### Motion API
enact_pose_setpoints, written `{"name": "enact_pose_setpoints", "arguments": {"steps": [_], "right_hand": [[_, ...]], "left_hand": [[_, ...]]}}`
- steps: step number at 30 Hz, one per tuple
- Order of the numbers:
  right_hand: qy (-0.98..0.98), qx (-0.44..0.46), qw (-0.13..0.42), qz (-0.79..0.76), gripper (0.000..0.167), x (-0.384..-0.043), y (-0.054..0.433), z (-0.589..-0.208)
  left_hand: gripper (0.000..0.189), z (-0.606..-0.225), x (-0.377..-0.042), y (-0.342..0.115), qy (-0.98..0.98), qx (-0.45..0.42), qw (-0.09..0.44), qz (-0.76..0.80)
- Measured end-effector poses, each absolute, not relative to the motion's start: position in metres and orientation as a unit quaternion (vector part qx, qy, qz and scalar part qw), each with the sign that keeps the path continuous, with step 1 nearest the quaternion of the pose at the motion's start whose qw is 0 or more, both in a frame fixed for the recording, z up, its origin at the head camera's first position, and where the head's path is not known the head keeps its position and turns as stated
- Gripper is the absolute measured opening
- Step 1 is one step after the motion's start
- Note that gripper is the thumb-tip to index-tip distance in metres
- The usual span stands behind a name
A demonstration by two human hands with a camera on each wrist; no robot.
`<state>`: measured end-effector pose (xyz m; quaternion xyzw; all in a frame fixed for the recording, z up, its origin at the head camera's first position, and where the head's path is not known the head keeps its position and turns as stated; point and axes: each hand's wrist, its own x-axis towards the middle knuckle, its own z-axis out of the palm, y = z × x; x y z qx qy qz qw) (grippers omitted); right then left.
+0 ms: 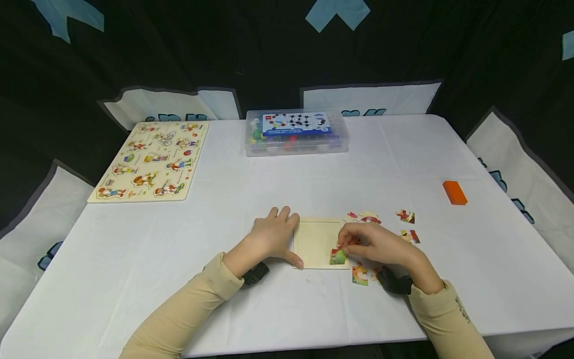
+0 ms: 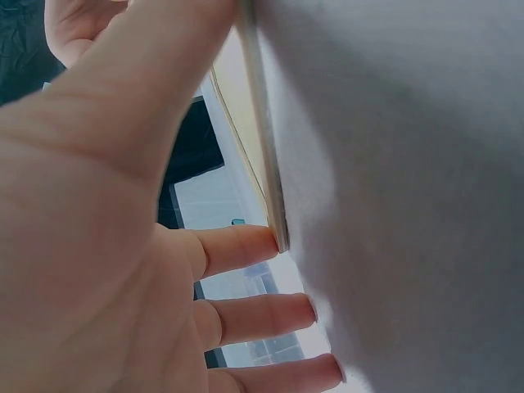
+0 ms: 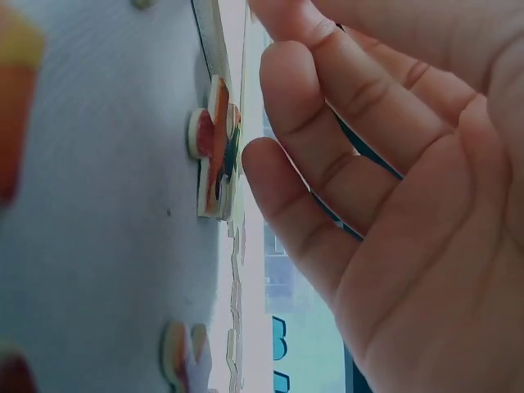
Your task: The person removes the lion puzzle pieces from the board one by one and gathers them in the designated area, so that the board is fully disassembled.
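A shallow wooden puzzle board (image 1: 316, 237) lies near the front of the table. My left hand (image 1: 275, 237) is spread at its left side, thumb at the lower corner and a fingertip touching the edge; the left wrist view shows these fingers (image 2: 237, 250) straight. Over the board's right side, my right hand (image 1: 376, 243) pinches a green and red puzzle piece (image 1: 338, 257) at the lower right corner. The fingertips partly cover that piece, and the pinch lies outside the right wrist view. Another puzzle piece (image 1: 359, 275) lies just beyond the board's lower right corner.
More loose pieces lie right of the board, including a red and yellow piece (image 1: 406, 216). An orange block (image 1: 455, 193) sits farther right. A clear plastic case (image 1: 298, 147) stands at the back, with a large picture board (image 1: 148, 164) at the back left.
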<state>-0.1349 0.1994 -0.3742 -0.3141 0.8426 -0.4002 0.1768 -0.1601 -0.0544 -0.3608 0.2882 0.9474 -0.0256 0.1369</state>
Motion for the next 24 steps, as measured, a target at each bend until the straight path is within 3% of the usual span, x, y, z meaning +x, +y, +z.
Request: {"name": "enact_pose_setpoints", "arguments": {"steps": [7,15,24], "right_hand": [[0.835,-0.307,0.183,-0.419,0.008,-0.135,0.2,-0.373],[0.844,-0.298,0.142,-0.423,0.008,-0.137,0.209,-0.366],[0.876,-0.239,0.159,-0.388,0.004,-0.135,0.246,-0.357]], "left_hand": [[0.094,-0.361,-0.16,-0.054,0.947,0.289,0.136,-0.028],[0.096,-0.361,-0.161,-0.055,0.947,0.289,0.138,-0.031],[0.097,-0.36,-0.16,-0.055,0.947,0.288,0.139,-0.027]]}}
